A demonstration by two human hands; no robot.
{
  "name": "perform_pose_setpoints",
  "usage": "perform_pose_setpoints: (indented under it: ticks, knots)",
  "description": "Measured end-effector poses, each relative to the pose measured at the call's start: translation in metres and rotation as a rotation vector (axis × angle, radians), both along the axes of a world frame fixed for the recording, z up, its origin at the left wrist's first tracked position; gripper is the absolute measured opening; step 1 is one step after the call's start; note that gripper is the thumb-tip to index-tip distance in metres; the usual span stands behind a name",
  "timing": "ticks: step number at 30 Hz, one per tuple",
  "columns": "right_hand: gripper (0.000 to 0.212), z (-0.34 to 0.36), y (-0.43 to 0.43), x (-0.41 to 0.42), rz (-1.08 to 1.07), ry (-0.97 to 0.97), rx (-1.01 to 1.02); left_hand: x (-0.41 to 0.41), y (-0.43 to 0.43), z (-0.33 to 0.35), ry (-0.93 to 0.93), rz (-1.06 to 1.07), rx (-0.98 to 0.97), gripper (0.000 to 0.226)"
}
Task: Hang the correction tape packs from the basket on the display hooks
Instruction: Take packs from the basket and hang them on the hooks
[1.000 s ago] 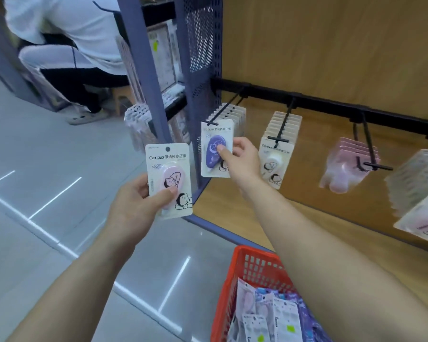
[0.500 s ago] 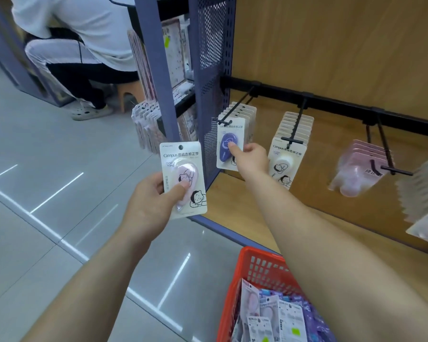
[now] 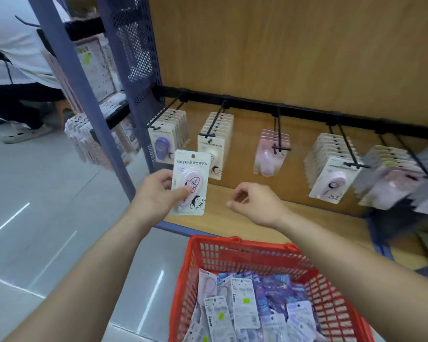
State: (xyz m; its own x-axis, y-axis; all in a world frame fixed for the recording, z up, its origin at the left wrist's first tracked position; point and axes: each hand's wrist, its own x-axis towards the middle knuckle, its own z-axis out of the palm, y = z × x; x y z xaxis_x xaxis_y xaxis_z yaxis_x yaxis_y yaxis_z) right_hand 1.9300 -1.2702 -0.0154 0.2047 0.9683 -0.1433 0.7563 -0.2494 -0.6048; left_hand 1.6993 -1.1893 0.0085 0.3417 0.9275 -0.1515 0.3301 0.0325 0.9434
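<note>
My left hand [image 3: 156,193] grips a pink correction tape pack [image 3: 190,182] upright in front of the shelf. My right hand [image 3: 255,203] hovers empty just right of it, fingers loosely curled and apart. A purple pack [image 3: 164,146] hangs at the front of the leftmost hook [image 3: 162,116]. More packs hang on the hooks to the right: a white row [image 3: 214,146], a pink row [image 3: 269,154] and another white row [image 3: 331,174]. The red basket [image 3: 232,253] stands below my arms with several packs [image 3: 242,307] inside.
A black rail [image 3: 307,113] carries the hooks across the wooden back panel [image 3: 282,50]. A blue perforated upright [image 3: 136,58] bounds the shelf on the left. Another person [image 3: 13,70] sits at the far left on the grey tiled floor [image 3: 35,193].
My right hand has let go of the purple pack, now hanging on the leftmost hook, and drawn back toward me. My view has shifted right and down, showing more of the basket.
</note>
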Motion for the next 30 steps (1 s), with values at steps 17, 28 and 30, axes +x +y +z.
perform_pose_setpoints:
  ticks: [17,28,30]
  knots:
    - [0.038,0.001,-0.194,0.195,-0.126,-0.423,-0.315,0.239,-0.088,-0.031,0.069,-0.417,0.096,0.02]
    - [0.036,-0.008,-0.208,0.229,-0.157,-0.294,-0.268,0.291,-0.084,-0.033,-0.026,-0.36,0.05,0.018]
    - [0.038,-0.008,-0.207,0.229,-0.151,-0.29,-0.26,0.295,-0.087,-0.037,-0.03,-0.335,0.038,0.015]
